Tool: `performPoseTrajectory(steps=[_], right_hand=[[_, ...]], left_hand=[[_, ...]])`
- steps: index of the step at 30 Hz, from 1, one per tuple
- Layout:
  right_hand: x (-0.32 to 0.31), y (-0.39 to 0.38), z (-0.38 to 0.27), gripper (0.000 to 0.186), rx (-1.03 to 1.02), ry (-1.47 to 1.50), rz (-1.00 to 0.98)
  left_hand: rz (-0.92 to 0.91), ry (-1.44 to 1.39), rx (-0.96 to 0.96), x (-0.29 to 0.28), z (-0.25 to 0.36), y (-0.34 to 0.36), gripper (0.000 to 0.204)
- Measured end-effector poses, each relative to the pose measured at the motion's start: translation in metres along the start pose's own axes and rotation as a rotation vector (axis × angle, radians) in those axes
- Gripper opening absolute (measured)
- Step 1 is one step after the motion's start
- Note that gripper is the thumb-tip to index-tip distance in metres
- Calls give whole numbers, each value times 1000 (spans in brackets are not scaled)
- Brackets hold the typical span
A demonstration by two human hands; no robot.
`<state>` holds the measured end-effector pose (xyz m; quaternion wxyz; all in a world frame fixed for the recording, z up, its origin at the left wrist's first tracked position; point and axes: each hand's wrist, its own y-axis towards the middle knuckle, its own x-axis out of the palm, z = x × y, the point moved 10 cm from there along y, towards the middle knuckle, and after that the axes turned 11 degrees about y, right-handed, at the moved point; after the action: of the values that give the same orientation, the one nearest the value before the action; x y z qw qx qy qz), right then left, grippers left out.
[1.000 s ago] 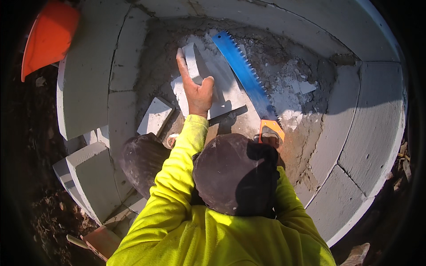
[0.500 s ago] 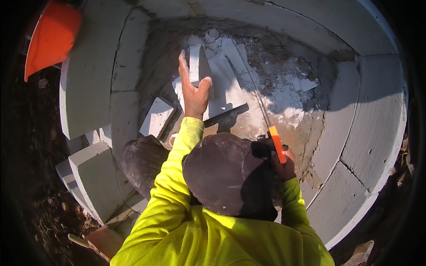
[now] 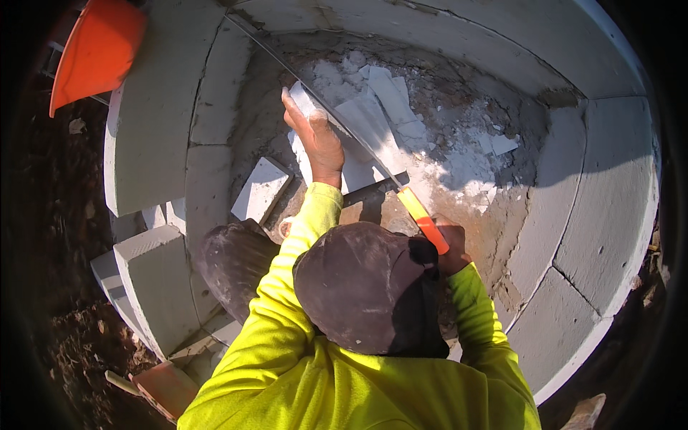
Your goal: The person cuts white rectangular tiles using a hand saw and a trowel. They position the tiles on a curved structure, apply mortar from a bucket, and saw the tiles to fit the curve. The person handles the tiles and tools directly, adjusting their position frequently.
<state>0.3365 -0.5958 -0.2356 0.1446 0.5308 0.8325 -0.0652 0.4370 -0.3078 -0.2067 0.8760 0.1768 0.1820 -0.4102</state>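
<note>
The left hand (image 3: 319, 140) is lying flat, fingers stretched toward twelve o'clock, pressing down on a white block (image 3: 358, 136) that is sitting among pale rubble in the middle of the curved block wall (image 3: 573, 201). The right hand (image 3: 450, 247) is wrapping tight around the orange handle (image 3: 423, 218) of a hand saw (image 3: 337, 115), whose thin blade is running toward eleven o'clock, edge-on, across the block just beside the left hand. An orange bucket (image 3: 97, 50) is sitting at ten o'clock, beyond the wall
</note>
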Motion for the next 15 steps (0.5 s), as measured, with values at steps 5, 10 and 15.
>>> performPoseTrajectory(steps=[5,10,15], right_hand=[[-9,3,-23,22,-135,110,99],[-5,18,-28,19,-88,124,20],[-8,23,-26,18,44,62,-73]], left_hand=[[16,-83,-13,0,-25,12,109],[11,-29,63,5,-6,-3,88],[38,-27,72,4,0,3,80]])
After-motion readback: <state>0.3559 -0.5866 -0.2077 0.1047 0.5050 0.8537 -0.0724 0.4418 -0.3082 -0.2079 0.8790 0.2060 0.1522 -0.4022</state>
